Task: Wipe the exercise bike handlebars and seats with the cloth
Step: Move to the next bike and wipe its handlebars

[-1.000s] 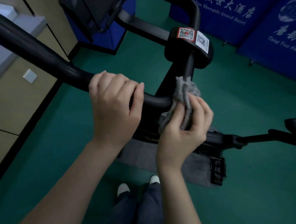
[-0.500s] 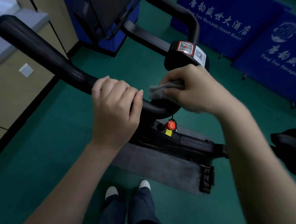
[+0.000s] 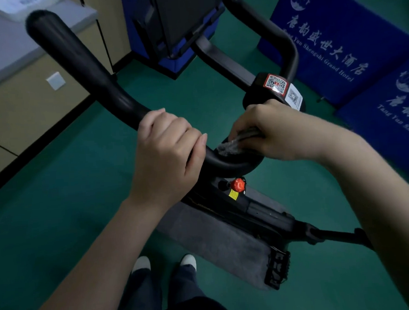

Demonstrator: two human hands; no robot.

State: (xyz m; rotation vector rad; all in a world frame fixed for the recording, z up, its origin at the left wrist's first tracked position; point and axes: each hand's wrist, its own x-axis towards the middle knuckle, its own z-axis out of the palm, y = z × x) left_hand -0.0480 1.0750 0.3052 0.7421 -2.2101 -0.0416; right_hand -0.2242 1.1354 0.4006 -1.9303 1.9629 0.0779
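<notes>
The black handlebar [image 3: 80, 66] of the exercise bike runs from the upper left down to a bend at the centre. My left hand [image 3: 168, 154] grips the bar just left of that bend. My right hand [image 3: 275, 129] holds a grey cloth [image 3: 233, 145] and presses it onto the bend, fingers curled over it; most of the cloth is hidden under the hand. The far handlebar [image 3: 275, 37] loops up behind a black block with QR stickers [image 3: 278, 87]. The seat is hidden behind my right forearm.
A red knob [image 3: 237, 185] sits on the frame below the bend. A grey mat [image 3: 222, 244] and a pedal [image 3: 277, 269] lie under the bike on the green floor. Blue hotel banners [image 3: 330, 41] stand at the right, cabinets [image 3: 30, 100] at the left. My shoes [image 3: 164, 262] are beside the mat.
My right hand rose with the cloth from under the bend to its top and now presses down there. The left hand kept its grip. The view shifted slightly.
</notes>
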